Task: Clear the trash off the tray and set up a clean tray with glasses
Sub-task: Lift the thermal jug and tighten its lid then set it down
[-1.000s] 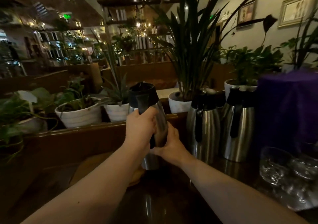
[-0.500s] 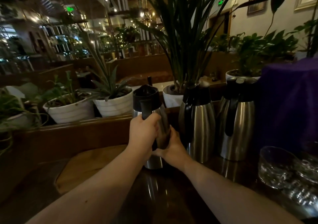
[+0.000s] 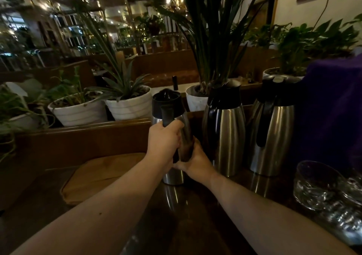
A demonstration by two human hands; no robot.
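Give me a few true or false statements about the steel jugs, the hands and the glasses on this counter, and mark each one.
1. Both hands hold one steel jug: the left hand on its black handle, the right hand low on its body. True.
2. Three steel jugs are on the counter. True.
3. The glasses stand on the wooden tray. False: they are at the right; the tray lies at the left.
4. The held jug has no lid. False: it has a black lid.

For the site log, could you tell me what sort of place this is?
Probably a restaurant or cafe service station: three steel thermal carafes stand on a dark counter beside clear glasses, with booth partitions and string lights behind.
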